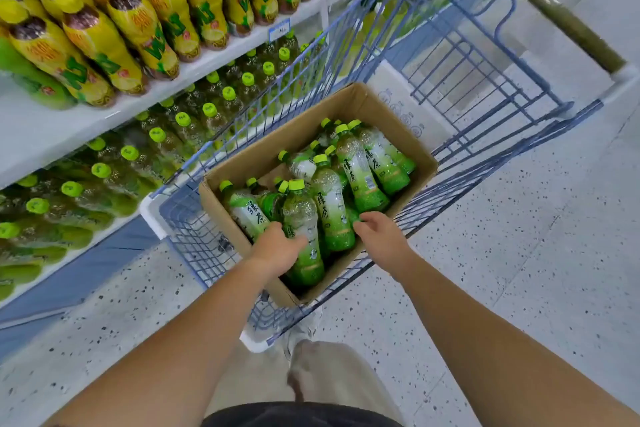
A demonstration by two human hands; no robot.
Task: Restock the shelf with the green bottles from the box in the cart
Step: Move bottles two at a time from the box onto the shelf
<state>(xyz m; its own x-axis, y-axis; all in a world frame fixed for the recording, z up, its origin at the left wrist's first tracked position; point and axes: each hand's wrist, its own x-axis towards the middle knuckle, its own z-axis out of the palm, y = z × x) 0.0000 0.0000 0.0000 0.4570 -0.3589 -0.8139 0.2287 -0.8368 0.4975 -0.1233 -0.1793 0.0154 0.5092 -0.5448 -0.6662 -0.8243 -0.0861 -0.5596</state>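
Many green bottles (pixel 360 170) lie in the box (pixel 242 163) in the cart (pixel 180 225), so most of the job looks left; the left hand (pixel 277 250) has its fingers wrapped round one bottle (pixel 301 215), and the right hand (pixel 381 236) curls its fingers by another, but I cannot tell if it grips.

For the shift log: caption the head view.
Left hand grips a bottle; right hand reaches among others in the cart's box.

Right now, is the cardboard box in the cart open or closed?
Open. No flap covers the top of the cardboard box, and the green bottles inside lie in plain view.
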